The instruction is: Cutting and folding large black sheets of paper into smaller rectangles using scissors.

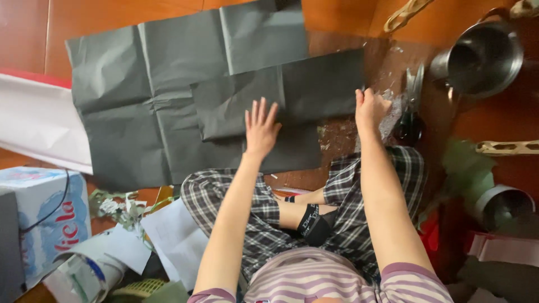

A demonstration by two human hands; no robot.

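Note:
I sit cross-legged on a wooden floor with dark grey paper sheets spread before me. My left hand [260,128] lies flat, fingers spread, on the smaller folded grey sheet [303,90], which overlaps a large creased grey sheet [135,101]. My right hand [370,108] is closed at the right edge of the smaller sheet, pinching that edge, next to a clear crinkled plastic scrap [393,115].
Black-handled scissors [412,106] lie right of my right hand. A steel pot [483,56] and a second metal container [502,205] stand at the right. White paper [39,120], a printed carton [42,216] and paper scraps lie at the left.

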